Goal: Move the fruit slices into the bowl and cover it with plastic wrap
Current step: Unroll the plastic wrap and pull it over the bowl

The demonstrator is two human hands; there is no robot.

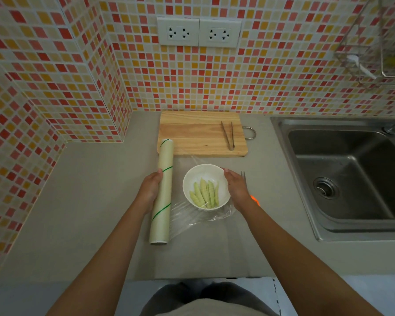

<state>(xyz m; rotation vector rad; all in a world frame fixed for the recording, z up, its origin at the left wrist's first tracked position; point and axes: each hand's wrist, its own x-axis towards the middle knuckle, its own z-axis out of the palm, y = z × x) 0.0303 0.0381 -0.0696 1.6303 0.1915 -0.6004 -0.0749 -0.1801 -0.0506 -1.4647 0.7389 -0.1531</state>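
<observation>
Already wrap [198,215] over filled bowl [205,187]

We see both forearms bare, no sleeves; left hand [151,187] and right hand [237,187] ungloved; beige top [205,307], dark trousers [192,290].

Kitchen corner, tiled walls, grey desk, sink at right.

Mosaic wall tiles [283,71] in red, orange, cream and white cover the far wall and wrap round a jutting corner at left. Two white double sockets [198,33] sit side by side on the far wall. Matte grey desk [89,201]; steel sink [351,169] inset at right, drain visible. Wire rack [379,49] hangs at far right. Light even, slightly dim.
</observation>
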